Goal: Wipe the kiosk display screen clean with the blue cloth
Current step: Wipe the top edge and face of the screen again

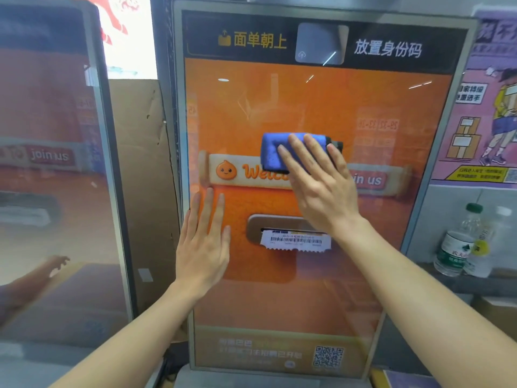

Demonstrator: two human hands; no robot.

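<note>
The kiosk display screen point(321, 107) is a tall upright panel with an orange picture and a black strip of text along its top. A folded blue cloth point(275, 152) lies flat on the screen's middle. My right hand point(319, 183) presses on the cloth with its fingers spread, covering the cloth's lower right part. My left hand point(202, 242) rests flat and empty on the screen's lower left, fingers apart, beside the metal frame.
A second upright screen point(50, 163) stands at the left, with brown cardboard point(140, 177) between the two. Two clear plastic bottles point(458, 242) stand on a ledge at the right, under a purple poster point(492, 107).
</note>
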